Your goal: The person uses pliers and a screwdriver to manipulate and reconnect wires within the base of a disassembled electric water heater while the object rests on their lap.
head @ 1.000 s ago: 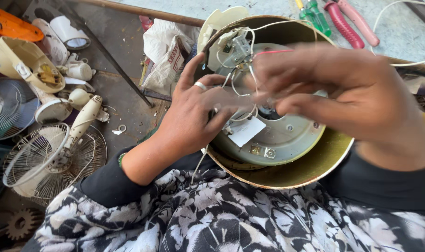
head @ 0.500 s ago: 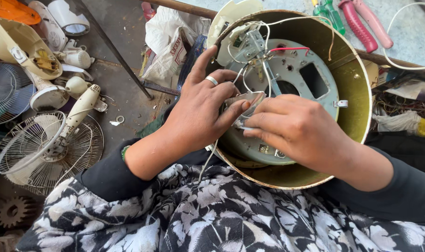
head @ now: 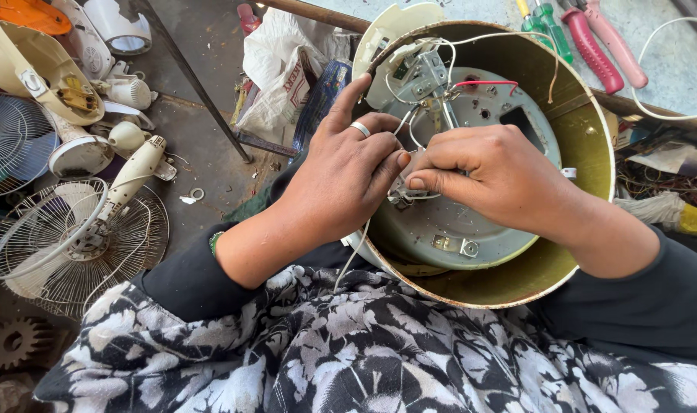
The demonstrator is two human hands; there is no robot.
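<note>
The ground is a stained grey concrete floor (head: pixel 211 138), lit by daylight and littered with fan parts. At the left lie a wire fan guard (head: pixel 65 245) with a cream fan stand (head: pixel 134 172) across it, a second fan grille (head: pixel 12 145), cream plastic housings (head: pixel 35 69) and a rusty gear (head: pixel 12 344) in the bottom corner. A thin dark rod (head: pixel 195 84) slants across the floor, and a crumpled white plastic bag (head: pixel 276 69) sits beyond it. Along the top right, on a pale slab, are red-handled pliers (head: pixel 593 46) and green-handled screwdrivers (head: pixel 543 19), both cut off by the frame's edge.

The round metal appliance shell (head: pixel 586 153), yellowed inside, rests tilted in the person's lap against a black-and-white floral garment (head: pixel 348 352). Inside it sits a grey metal base plate (head: pixel 448 229) with white wires (head: pixel 433 53) and one red wire (head: pixel 482 82) running to a small terminal block near the top rim.

What the fingertips pinch is mostly hidden; only a tangle of thin white wires shows beneath them, too small to make out clearly.

The left hand (head: pixel 341 183), wearing a silver ring, lies over the shell's near rim with fingers curled loosely onto the wires, forefinger stretched up toward the rim. The right hand (head: pixel 494 176) is half closed, thumb and fingers pinched on the same wire bundle at the plate's centre. The two hands touch at the fingertips.
</note>
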